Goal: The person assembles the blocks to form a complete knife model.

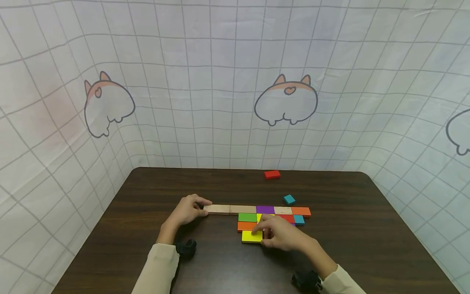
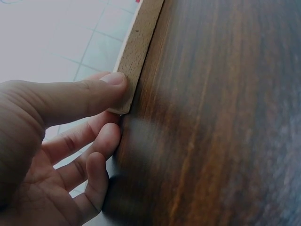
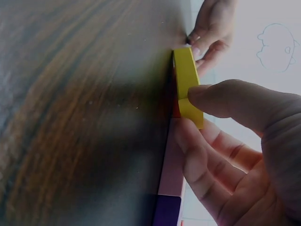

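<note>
My left hand (image 1: pixel 185 212) pinches the outer left end of a plain wooden block (image 1: pixel 217 209); in the left wrist view the thumb (image 2: pixel 110 82) presses the block's near side (image 2: pixel 136 47). My right hand (image 1: pixel 282 234) pinches the right end of a yellow block (image 1: pixel 251 237) in front of the other blocks. The right wrist view shows the thumb against this yellow block (image 3: pixel 186 73), with a pink block (image 3: pixel 172 160) and a purple block (image 3: pixel 167 210) beyond the fingers. Several flat coloured blocks lie in rows, partly hidden by the right hand.
Behind the rows lie a loose red block (image 1: pixel 272 174) and a loose blue block (image 1: pixel 289 199). An orange block (image 1: pixel 301 212) ends the back row at the right. The dark wooden table (image 1: pixel 147 192) meets a white gridded cloth (image 1: pixel 205 122) at its far edge.
</note>
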The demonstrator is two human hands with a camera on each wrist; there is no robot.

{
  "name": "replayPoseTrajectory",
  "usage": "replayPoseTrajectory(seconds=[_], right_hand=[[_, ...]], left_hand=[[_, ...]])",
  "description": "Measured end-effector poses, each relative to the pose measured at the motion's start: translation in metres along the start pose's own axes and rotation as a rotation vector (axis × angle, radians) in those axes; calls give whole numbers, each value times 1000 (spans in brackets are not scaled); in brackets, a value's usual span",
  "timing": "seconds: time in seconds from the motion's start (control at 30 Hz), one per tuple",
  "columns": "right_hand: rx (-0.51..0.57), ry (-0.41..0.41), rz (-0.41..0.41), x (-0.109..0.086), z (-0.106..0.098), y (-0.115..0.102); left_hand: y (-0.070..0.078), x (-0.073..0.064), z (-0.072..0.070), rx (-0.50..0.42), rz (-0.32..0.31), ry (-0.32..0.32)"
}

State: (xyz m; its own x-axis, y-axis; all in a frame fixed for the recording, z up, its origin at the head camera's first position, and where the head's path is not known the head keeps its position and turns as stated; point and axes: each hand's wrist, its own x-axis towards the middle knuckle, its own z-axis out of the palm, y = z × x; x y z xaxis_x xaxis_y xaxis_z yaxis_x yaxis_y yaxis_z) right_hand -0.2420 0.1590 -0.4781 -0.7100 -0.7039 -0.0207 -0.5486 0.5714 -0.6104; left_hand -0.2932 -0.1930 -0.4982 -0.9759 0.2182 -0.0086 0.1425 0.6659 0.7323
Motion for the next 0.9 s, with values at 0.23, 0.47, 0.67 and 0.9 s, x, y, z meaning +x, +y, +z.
replayPoseTrajectory(seconds=[0.23,0.47,0.67,0.9], right_hand=[[-41,2,21,2,1,2],[-49,-1,28,2,0,2],[-60,11,20,3,3,1],[-71,27,14,5,5,-2]], left_hand=[[-1,1,1,-4,-8,-1],[-1,0,1,-4,-5,5],[0,0,1,4,-4,5],[2,0,0,-1,-10,1]])
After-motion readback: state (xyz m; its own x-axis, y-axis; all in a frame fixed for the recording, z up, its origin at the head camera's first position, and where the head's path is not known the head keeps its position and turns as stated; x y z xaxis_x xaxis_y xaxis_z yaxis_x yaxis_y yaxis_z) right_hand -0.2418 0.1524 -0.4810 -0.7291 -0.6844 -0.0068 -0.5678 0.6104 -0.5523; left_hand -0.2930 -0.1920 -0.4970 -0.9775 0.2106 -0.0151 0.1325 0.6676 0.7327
